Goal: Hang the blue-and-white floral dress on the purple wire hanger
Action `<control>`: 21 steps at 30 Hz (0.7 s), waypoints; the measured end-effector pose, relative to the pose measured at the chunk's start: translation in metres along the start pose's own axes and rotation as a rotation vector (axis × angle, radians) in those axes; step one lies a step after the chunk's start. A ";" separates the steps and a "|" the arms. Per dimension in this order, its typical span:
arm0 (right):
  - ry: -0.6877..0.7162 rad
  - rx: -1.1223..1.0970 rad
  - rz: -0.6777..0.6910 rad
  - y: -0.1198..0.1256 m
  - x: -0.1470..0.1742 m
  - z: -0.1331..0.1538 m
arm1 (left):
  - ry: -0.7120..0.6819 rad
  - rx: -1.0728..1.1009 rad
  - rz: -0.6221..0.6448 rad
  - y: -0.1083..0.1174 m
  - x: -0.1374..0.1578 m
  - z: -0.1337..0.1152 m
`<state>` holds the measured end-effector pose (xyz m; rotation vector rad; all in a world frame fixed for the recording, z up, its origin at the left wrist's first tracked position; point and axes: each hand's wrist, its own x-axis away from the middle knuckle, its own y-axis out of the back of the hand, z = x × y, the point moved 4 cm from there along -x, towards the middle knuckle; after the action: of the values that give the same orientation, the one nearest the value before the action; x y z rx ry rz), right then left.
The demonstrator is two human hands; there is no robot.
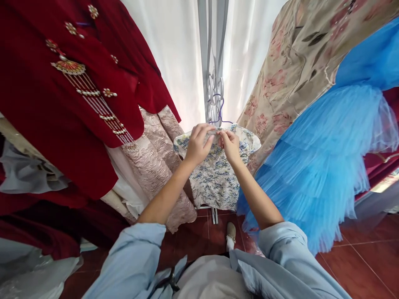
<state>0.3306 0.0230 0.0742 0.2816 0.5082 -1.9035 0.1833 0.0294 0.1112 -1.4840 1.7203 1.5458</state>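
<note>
A small floral dress (pixel 215 174) in cream with blue and yellow print hangs on a purple hanger (pixel 220 112) hooked to a grey metal stand (pixel 213 62). My left hand (pixel 198 143) and my right hand (pixel 230 144) both pinch the fabric at the dress collar, fingertips almost touching each other. The dress body hangs straight down between my forearms. My light blue sleeves are pushed up to the elbows.
A dark red beaded garment (pixel 62 104) and a pinkish brocade dress (pixel 152 162) hang close on the left. A beige floral gown (pixel 299 62) and a blue tulle dress (pixel 324 162) crowd the right. White curtains (pixel 174 50) hang behind. Red floor tiles (pixel 358 257) lie below, with a shoe (pixel 231 233).
</note>
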 end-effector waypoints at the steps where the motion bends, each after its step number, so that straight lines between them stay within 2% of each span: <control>1: 0.020 0.016 0.013 0.002 0.000 0.001 | -0.042 -0.008 0.098 -0.006 -0.022 -0.007; 3: 0.051 0.050 0.041 0.005 -0.002 0.002 | -0.030 -0.039 0.312 -0.020 -0.054 -0.012; 5: 0.065 0.078 0.068 0.010 -0.005 0.002 | 0.033 -0.075 0.498 -0.033 -0.071 -0.010; 7: 0.073 0.091 0.087 0.014 -0.007 -0.001 | 0.034 -0.091 0.621 -0.041 -0.079 -0.006; 9: 0.084 0.085 0.100 0.018 -0.009 -0.005 | -0.039 -0.080 0.677 -0.047 -0.084 -0.002; 12: 0.086 0.070 0.084 0.020 -0.012 -0.011 | -0.146 -0.078 0.677 -0.053 -0.084 0.004; 15: 0.061 0.075 0.035 0.017 -0.016 -0.014 | -0.194 -0.139 0.600 -0.057 -0.082 0.008; 18: 0.018 0.089 0.009 0.013 -0.015 -0.024 | -0.186 -0.178 0.491 -0.055 -0.088 0.008; 21: -0.071 0.160 0.017 0.014 0.005 -0.056 | -0.144 -0.156 0.392 -0.046 -0.098 0.009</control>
<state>0.3394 0.0413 0.0196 0.3207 0.3060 -1.9329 0.2554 0.0876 0.1673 -1.1108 1.9220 1.9709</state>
